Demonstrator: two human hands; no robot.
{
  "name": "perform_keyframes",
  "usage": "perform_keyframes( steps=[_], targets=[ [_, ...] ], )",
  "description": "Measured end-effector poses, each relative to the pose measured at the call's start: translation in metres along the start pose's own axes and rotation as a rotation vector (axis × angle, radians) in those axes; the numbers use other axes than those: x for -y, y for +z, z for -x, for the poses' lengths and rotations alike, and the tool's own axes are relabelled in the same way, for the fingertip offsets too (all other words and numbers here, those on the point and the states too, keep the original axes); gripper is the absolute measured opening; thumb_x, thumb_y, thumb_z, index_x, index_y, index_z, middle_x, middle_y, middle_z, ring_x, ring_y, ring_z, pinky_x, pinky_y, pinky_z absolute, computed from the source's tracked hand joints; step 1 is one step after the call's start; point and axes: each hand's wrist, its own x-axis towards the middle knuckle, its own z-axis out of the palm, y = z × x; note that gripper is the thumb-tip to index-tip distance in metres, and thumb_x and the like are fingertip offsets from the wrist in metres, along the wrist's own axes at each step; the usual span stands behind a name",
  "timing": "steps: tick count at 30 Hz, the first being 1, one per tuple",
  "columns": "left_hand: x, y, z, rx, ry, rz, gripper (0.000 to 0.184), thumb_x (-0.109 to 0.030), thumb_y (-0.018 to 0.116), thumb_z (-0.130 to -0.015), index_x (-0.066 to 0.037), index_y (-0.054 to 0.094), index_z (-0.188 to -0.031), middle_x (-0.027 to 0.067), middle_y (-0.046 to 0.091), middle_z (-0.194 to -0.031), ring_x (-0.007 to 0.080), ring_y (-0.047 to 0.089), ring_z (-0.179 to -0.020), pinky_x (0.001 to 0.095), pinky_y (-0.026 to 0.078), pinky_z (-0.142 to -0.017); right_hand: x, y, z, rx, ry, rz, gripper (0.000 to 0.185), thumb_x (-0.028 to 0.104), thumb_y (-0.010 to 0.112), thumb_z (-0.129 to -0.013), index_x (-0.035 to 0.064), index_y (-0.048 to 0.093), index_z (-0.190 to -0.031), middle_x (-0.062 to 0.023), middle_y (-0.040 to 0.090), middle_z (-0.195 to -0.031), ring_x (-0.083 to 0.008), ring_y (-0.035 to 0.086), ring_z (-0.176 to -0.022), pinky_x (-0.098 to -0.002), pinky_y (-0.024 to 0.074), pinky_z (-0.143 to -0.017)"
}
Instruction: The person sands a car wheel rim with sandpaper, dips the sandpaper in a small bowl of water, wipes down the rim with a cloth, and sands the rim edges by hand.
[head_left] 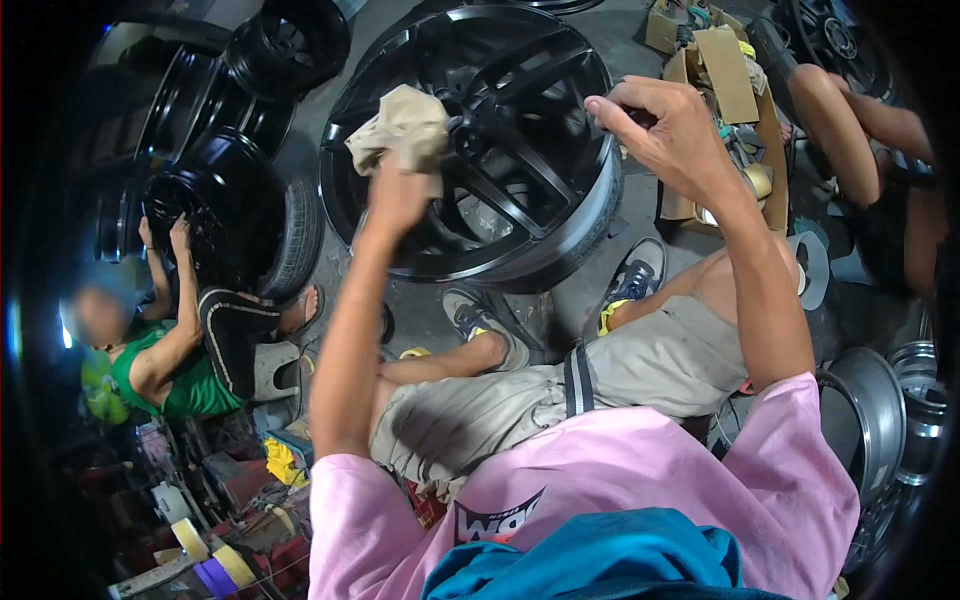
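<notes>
A large black alloy wheel [530, 205] lies face up in front of me, its spokes spread around a central hub. My left hand [402, 200] is closed on a crumpled beige cloth [402, 122] over the wheel's left side; hand and cloth are slightly blurred. At the wheel's upper right edge is my right hand [668, 135], with fingers curled and the thumb stretched toward the rim. What those fingers hold, if anything, is hidden.
Several dark wheels [215, 175] stand at the left, where a person in a green top [195, 380] touches one. An open cardboard box [725, 75] of supplies is at upper right. Another person's bent leg [840, 130] shows beyond it. Tape rolls [190, 540] lie lower left; silver rims [868, 425] stand lower right.
</notes>
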Motion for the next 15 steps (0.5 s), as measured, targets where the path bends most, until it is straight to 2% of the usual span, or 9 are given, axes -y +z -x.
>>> perform_keyframes(
  steps=[1, 2, 3, 4, 6, 9, 12, 14, 15],
  targets=[
    [-0.039, 0.029, 0.002, 0.059, -0.199, -0.325, 0.078, -0.017, 0.066, -0.080, -0.005, 0.050, -0.155, 0.0267, 0.059, -0.146, 0.0456, 0.053, -0.137, 0.0586, 0.032, -0.123, 0.000, 0.002, -0.002, 0.012, 0.025, -0.005, 0.031, 0.028, 0.075, -0.099, -0.0018, 0.077, -0.090, -0.0136, 0.070, -0.075, -0.0244, 0.063, -0.059, -0.0368, 0.0489, -0.059],
    [-0.065, 0.059, 0.023, -0.047, -0.026, -0.578, 0.088, -0.016, 0.067, -0.077, -0.006, 0.042, -0.160, 0.0272, 0.044, -0.160, 0.0469, 0.041, -0.147, 0.0645, 0.018, -0.127, 0.003, 0.003, -0.002, 0.013, 0.023, 0.001, 0.031, 0.028, 0.075, -0.099, -0.0018, 0.077, -0.090, -0.0136, 0.070, -0.075, -0.0244, 0.063, -0.059, -0.0368, 0.0489, -0.059],
    [-0.077, 0.076, 0.027, -0.115, 0.017, -0.435, 0.093, -0.015, 0.067, -0.074, -0.004, 0.039, -0.162, 0.0265, 0.032, -0.168, 0.0467, 0.031, -0.153, 0.0662, 0.011, -0.129, 0.005, 0.003, -0.003, 0.021, 0.034, 0.007, 0.031, 0.028, 0.074, -0.100, -0.0015, 0.077, -0.090, -0.0127, 0.071, -0.074, -0.0229, 0.063, -0.059, -0.0358, 0.0489, -0.059],
    [-0.101, 0.082, 0.034, -0.129, 0.067, -0.334, 0.092, -0.013, 0.065, -0.073, 0.002, 0.039, -0.160, 0.0275, 0.033, -0.167, 0.0483, 0.032, -0.153, 0.0648, 0.009, -0.130, 0.006, 0.001, -0.004, 0.028, 0.047, 0.015, 0.032, 0.029, 0.074, -0.100, -0.0012, 0.078, -0.091, -0.0119, 0.072, -0.074, -0.0214, 0.063, -0.059, -0.0347, 0.0490, -0.059],
    [-0.137, 0.091, 0.055, -0.038, 0.157, -0.249, 0.091, -0.008, 0.064, -0.070, 0.009, 0.040, -0.157, 0.0267, 0.029, -0.170, 0.0506, 0.036, -0.149, 0.0648, 0.011, -0.129, 0.001, 0.000, -0.005, 0.010, 0.077, -0.008, 0.033, 0.030, 0.073, -0.101, -0.0010, 0.078, -0.091, -0.0110, 0.072, -0.074, -0.0189, 0.063, -0.060, -0.0340, 0.0489, -0.059],
    [-0.179, 0.077, 0.081, 0.089, 0.146, -0.197, 0.094, -0.006, 0.070, -0.068, 0.006, 0.041, -0.157, 0.0250, 0.027, -0.171, 0.0498, 0.038, -0.148, 0.0638, 0.014, -0.129, -0.005, -0.010, -0.009, -0.020, 0.163, -0.052, 0.034, 0.032, 0.072, -0.102, -0.0001, 0.079, -0.091, -0.0086, 0.073, -0.074, -0.0145, 0.065, -0.062, -0.0318, 0.0495, -0.059],
    [-0.186, 0.071, 0.087, 0.214, 0.203, -0.210, 0.102, -0.005, 0.078, -0.065, -0.005, 0.041, -0.161, 0.0204, 0.025, -0.174, 0.0452, 0.038, -0.151, 0.0593, 0.020, -0.130, -0.003, -0.021, -0.006, -0.066, 0.236, -0.114, 0.034, 0.032, 0.073, -0.102, 0.0000, 0.080, -0.094, -0.0059, 0.076, -0.079, -0.0109, 0.068, -0.069, -0.0273, 0.0524, -0.061],
    [-0.181, 0.071, 0.070, 0.328, 0.367, -0.249, 0.105, -0.002, 0.080, -0.063, -0.009, 0.042, -0.160, 0.0189, 0.024, -0.175, 0.0440, 0.043, -0.146, 0.0573, 0.026, -0.128, 0.004, -0.030, -0.008, -0.129, 0.271, -0.188, 0.035, 0.033, 0.073, -0.102, -0.0014, 0.079, -0.097, -0.0058, 0.078, -0.085, -0.0107, 0.070, -0.073, -0.0252, 0.0545, -0.063],
    [-0.188, 0.069, 0.055, 0.349, 0.401, -0.265, 0.091, -0.004, 0.077, -0.068, -0.008, 0.050, -0.155, 0.0184, 0.030, -0.172, 0.0430, 0.047, -0.142, 0.0560, 0.029, -0.127, -0.003, -0.034, -0.008, -0.139, 0.280, -0.183, 0.036, 0.033, 0.073, -0.103, -0.0028, 0.079, -0.100, -0.0067, 0.078, -0.088, -0.0103, 0.070, -0.076, -0.0249, 0.0550, -0.063]
  ],
)
